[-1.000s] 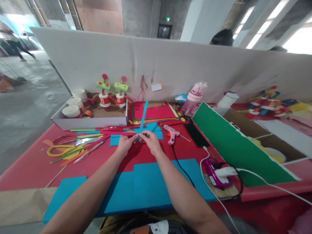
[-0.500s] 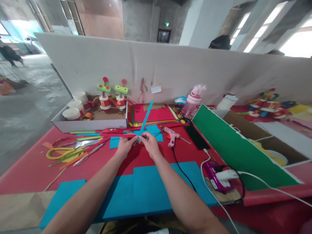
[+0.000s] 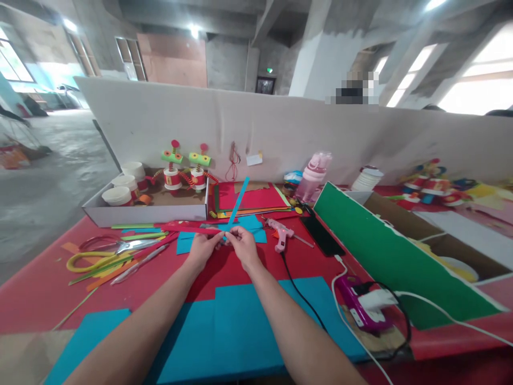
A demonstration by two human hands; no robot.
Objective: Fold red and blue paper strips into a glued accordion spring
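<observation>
My left hand [image 3: 203,248] is closed in a pinch at the near end of a red paper strip [image 3: 188,229], which stretches off to the left. Close beside it, my right hand [image 3: 242,246] pinches the lower end of a blue paper strip [image 3: 239,201] that points up and away. The two strips meet at my fingertips, roughly at an angle; the exact joint is hidden by the fingers. Beneath and behind them lie blue paper pieces [image 3: 256,233]. A pink glue gun [image 3: 281,235] rests just right of my right hand.
Scissors with yellow and red handles [image 3: 94,261], paper strips and a pen [image 3: 138,264] lie at left. A shallow box [image 3: 148,215] holds paper-cup robots [image 3: 172,179]. On the right are a phone [image 3: 323,236], a purple power strip [image 3: 363,310], cables and a green panel [image 3: 385,251].
My view has tilted up a little, so the table sits lower in the picture. Both hands keep their pinch on the strips, with little visible change at the fingertips.
</observation>
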